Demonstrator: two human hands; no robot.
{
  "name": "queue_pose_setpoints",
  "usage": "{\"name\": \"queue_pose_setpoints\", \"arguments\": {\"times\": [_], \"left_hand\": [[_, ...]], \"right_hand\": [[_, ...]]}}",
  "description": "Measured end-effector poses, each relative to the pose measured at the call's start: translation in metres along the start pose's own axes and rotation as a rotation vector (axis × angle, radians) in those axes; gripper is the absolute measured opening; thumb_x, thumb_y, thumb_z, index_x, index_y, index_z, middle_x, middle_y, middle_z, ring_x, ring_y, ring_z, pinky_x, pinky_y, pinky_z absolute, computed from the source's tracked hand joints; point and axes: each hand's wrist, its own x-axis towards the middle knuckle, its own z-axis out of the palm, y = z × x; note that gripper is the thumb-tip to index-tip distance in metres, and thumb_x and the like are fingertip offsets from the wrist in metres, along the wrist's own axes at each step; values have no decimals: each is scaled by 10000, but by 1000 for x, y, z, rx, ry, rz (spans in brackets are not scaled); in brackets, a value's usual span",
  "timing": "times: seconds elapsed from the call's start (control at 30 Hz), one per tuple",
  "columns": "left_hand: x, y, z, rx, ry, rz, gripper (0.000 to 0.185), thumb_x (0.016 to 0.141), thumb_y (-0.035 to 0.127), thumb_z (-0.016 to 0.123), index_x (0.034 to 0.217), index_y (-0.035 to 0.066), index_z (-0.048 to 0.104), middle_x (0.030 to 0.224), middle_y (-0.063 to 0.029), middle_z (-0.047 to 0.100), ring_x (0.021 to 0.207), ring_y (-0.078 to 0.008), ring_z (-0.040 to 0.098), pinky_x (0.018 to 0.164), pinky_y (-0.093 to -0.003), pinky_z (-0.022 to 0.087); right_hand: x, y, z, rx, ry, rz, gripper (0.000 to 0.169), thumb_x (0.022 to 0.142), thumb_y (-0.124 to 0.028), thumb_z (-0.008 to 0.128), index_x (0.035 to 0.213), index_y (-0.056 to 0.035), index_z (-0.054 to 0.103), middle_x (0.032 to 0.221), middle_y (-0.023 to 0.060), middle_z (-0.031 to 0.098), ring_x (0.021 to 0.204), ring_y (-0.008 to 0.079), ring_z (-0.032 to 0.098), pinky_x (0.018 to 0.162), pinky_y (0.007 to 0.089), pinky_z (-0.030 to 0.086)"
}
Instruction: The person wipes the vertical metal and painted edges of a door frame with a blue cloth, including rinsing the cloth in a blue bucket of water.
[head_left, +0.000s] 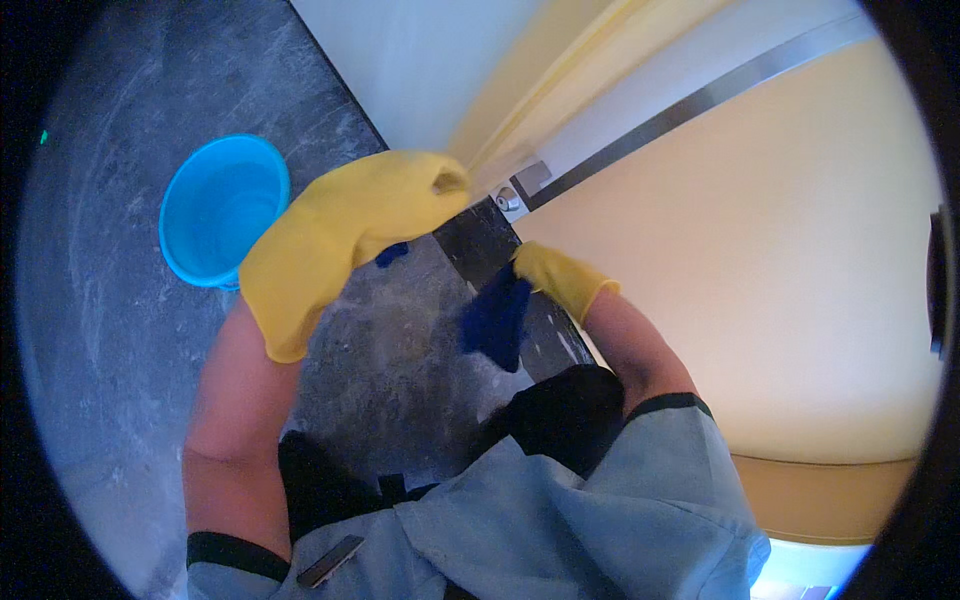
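My left hand (409, 187), in a long yellow rubber glove, reaches to the edge of a cream door or its frame (517, 90); its fingers are bent and blurred, and whether they grip the edge cannot be told. Below and right of it, my right hand (544, 266), also in a yellow rubber glove, holds a dark blue cloth (495, 319) that hangs over the dark floor strip. Between the two hands sits a metal lock cylinder (507, 199). Another small dark blue item (392, 254) shows partly beneath my left glove.
A light blue plastic bucket (225, 214) stands on the grey stone-look floor (112, 300), left of my left forearm. A cream panel with a metal strip (675, 120) rises on the right. A white wall or panel (405, 52) borders the floor at the top.
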Motion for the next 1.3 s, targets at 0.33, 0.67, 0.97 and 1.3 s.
{"name": "queue_pose_setpoints", "arguments": {"times": [0.33, 0.67, 0.97, 1.3], "left_hand": [[30, 0, 31, 51, -119, -128, 410, 926, 309, 608, 1197, 7, 663, 1166, -179, 703, 1072, -289, 684, 918, -374, 535], [70, -36, 58, -267, -193, -207, 403, 936, 285, 659, 1212, -8, 657, 1167, -149, 708, 1078, -226, 674, 941, -331, 517], [38, 10, 100, -1613, -88, -641, 638, 905, 370, 732, 1434, 105, 492, 1294, -73, 589, 1214, -194, 545, 970, -353, 481], [-40, 202, -61, -1432, 353, -612, 282, 851, 228, 804, 937, 7, 652, 711, -46, 549, 555, -165, 552, 568, -303, 501]], "right_hand": [[1, 114, -53, 299, 564, -42, 410, 892, -152, 637, 1285, -44, 587, 1208, 184, 661, 1113, 373, 629, 903, 533, 520], [-99, 56, -83, 2276, 711, 273, 559, 806, -58, 604, 1337, 72, 490, 1298, 248, 575, 1214, 426, 541, 1093, 551, 412], [-162, -14, -193, 2448, 2, 1, 512, 801, -67, 542, 1292, 78, 530, 1237, 243, 631, 1137, 405, 606, 1047, 510, 464], [-285, -124, -347, 1637, 475, 73, 726, 839, -159, 743, 1448, 43, 402, 1393, 236, 522, 1294, 306, 523, 1116, 416, 396]]}}
